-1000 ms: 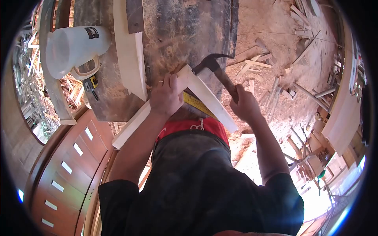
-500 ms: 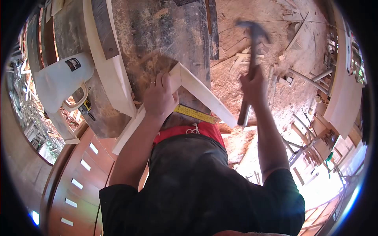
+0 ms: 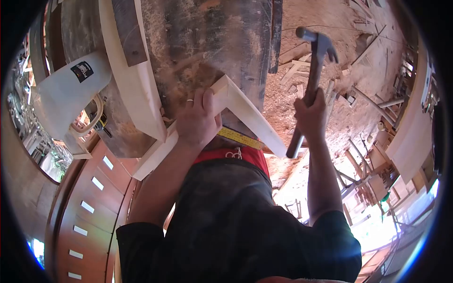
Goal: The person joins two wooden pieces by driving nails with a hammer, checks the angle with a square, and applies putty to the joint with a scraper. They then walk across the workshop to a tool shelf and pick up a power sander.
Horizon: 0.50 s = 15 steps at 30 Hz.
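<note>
Two pale wooden strips meet at an angled corner, forming a wooden frame piece (image 3: 250, 111) at the near edge of the dark worktable (image 3: 203, 33). My left hand (image 3: 197, 118), with a ring on one finger, is wrapped round the strip left of the corner. Raised on the right, my right hand (image 3: 311, 113) grips the handle of a claw hammer (image 3: 317, 70), its head up and clear of the wood. A yellow measuring tape (image 3: 239, 138) lies under the frame piece, beside my left hand.
A white plastic jug (image 3: 68, 92) stands at the left, near a black-and-yellow tool (image 3: 101, 123). Long pale boards (image 3: 132, 85) lie on the table's left side. Wood scraps (image 3: 297, 70) and sawdust cover the floor at right. Brown panelling (image 3: 89, 188) is at lower left.
The hammer and my right hand have shifted slightly right, and the hammer head now shows sharply. My left hand and the frame piece appear a little further right as the view shifts.
</note>
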{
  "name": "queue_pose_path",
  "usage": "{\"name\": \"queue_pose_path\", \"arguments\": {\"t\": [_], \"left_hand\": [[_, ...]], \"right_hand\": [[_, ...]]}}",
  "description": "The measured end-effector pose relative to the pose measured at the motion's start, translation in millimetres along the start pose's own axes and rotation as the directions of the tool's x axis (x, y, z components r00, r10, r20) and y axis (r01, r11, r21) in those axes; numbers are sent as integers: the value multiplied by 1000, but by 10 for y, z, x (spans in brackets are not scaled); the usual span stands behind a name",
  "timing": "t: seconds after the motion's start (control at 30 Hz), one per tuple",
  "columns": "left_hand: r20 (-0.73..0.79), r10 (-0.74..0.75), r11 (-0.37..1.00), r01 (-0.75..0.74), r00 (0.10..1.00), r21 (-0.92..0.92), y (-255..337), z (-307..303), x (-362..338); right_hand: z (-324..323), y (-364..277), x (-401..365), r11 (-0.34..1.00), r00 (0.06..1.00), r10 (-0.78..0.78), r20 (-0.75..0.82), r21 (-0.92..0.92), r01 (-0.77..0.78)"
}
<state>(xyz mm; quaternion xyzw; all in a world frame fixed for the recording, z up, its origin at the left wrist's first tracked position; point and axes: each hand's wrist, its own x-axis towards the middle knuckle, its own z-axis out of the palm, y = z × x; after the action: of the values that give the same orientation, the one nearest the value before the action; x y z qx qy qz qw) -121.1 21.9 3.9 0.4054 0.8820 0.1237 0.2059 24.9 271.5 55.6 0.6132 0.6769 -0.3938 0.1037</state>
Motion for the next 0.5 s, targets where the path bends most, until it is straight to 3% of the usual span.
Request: {"name": "queue_pose_path", "arguments": {"t": [0.07,0.1,0.13,0.2,0.3,0.4,0.5], "left_hand": [[59,-24,1000,24,998,-7,-25,-4,-4],[90,-33,999,33,995,-9,-31,-7,-7],[90,-27,1000,28,996,-14,-32,-15,-16],[76,-21,1000,23,997,-21,-39,-18,-3],[69,-27,999,30,997,-43,-44,-10,8],[17,-27,998,28,999,-55,-40,8,7],[75,-33,999,36,997,-41,-56,-12,21]], "right_hand": [[66,377,-132,882,939,-190,288,-369,292],[60,268,-323,825,880,-197,432,-413,387],[68,322,-344,869,868,-199,454,-328,371],[24,267,-245,853,888,-141,439,-402,334],[79,196,-149,875,891,-290,350,-281,395],[176,158,-117,902,939,-215,269,-314,297],[128,285,-111,842,900,-217,378,-394,369]]}}
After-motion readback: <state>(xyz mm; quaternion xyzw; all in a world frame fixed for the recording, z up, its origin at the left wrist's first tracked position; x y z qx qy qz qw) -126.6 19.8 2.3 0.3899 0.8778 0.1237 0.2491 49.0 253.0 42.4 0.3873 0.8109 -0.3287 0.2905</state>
